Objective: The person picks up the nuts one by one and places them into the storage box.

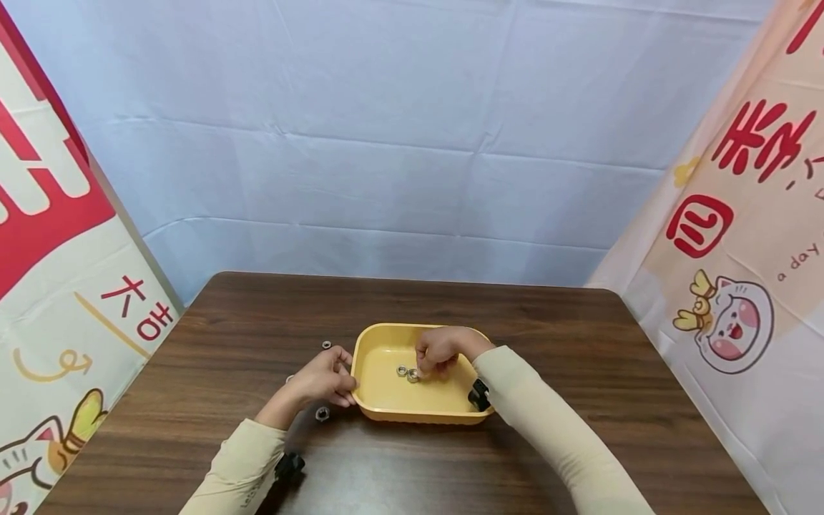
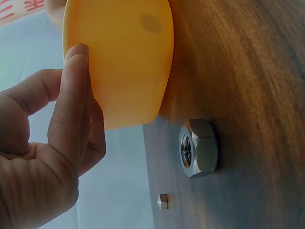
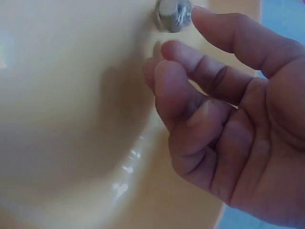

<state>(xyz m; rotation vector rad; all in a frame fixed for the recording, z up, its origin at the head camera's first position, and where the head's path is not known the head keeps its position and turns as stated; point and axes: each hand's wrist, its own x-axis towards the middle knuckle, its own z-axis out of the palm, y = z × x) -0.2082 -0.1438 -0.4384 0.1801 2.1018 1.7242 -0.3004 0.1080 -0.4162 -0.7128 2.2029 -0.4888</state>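
A yellow tray (image 1: 412, 416) stands on the wooden table. My left hand (image 1: 327, 379) grips its left rim; in the left wrist view the fingers (image 2: 71, 105) lie against the tray wall (image 2: 126, 62). Inside the tray my right hand (image 1: 440, 348) reaches down, with thumb and forefinger apart and the other fingers curled. A metal hex nut (image 3: 174, 15) sits right at one fingertip, not between the fingers. Two nuts lie close together on the tray floor, a left one (image 1: 402, 370) and a right one (image 1: 413, 376) beside the right hand.
Left of the tray more nuts lie on the table: a near one (image 1: 322, 413), a far one (image 1: 326, 345) and one partly hidden by the left wrist (image 1: 290, 378). A pale cloth (image 1: 399, 179) hangs behind the table (image 1: 579, 372); printed cloths hang at both sides.
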